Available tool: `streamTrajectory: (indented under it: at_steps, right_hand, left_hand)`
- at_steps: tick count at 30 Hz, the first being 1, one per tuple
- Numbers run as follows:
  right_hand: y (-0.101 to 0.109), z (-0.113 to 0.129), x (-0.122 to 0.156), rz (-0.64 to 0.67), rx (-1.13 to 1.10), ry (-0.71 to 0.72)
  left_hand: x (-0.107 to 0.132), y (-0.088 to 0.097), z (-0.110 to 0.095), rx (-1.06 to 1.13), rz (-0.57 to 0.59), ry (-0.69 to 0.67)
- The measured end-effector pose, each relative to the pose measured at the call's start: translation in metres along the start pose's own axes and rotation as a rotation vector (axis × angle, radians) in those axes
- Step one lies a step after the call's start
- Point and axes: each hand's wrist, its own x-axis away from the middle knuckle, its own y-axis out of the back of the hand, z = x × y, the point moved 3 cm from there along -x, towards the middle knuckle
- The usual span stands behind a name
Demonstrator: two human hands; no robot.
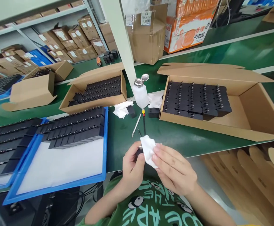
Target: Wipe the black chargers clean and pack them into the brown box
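One small black plastic block [139,151] sits in the curled left hand [132,165], by the near edge of the green bench [118,141]; the right hand [176,167] pinches a folded white wipe [148,147] partly over it. A slack left grip could let rubbing dislodge the block.

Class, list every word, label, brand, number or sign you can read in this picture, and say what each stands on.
"牛肉面": orange box; the stylised characters above are probably "香辣".
"THE": green shirt.
"ARE": the same shirt; its other letters are cut off or folded.
Too small to read: carton label, labels on the shelf boxes, print on the brown cardboard.
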Motion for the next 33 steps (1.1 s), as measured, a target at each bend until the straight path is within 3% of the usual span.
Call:
streamTrajectory:
  at_steps: [3,7,10,12,16,18,22,26,28,33]
  right_hand:
    - [0.006,0.006,0.007,-0.023,0.07,0.009]
    - [-0.002,0.007,0.019,-0.065,0.083,-0.126]
    - [-0.013,-0.003,0.028,-0.166,-0.051,-0.336]
    - [-0.013,-0.015,0.033,-0.25,-0.105,-0.541]
    - [0.004,-0.045,0.037,-0.507,-0.331,-0.977]
    - [0.011,-0.053,0.034,-0.587,-0.52,-1.061]
    - [0.018,-0.043,0.014,-0.529,-0.603,-0.94]
    - [0.007,-0.01,-0.017,-0.067,-0.454,-0.476]
    - [0.001,0.002,-0.025,0.104,-0.397,-0.258]
    - [-0.003,-0.002,-0.028,0.167,-0.437,0.016]
  left_hand:
    - [0.001,-0.005,0.004,0.052,0.027,0.003]
    - [0.0,-0.007,-0.006,0.11,0.051,0.024]
    - [-0.002,-0.01,-0.017,0.234,0.134,0.103]
    - [-0.003,-0.013,-0.018,0.307,0.13,0.189]
    - [-0.005,-0.015,-0.01,0.412,0.077,0.34]
    - [-0.006,-0.016,-0.006,0.444,0.083,0.377]
    - [-0.006,-0.014,-0.003,0.426,0.076,0.377]
    - [-0.005,-0.005,-0.001,0.336,-0.018,0.353]
    - [-0.006,0.0,-0.001,0.308,-0.037,0.344]
    - [-0.013,-0.001,-0.006,0.327,0.149,0.432]
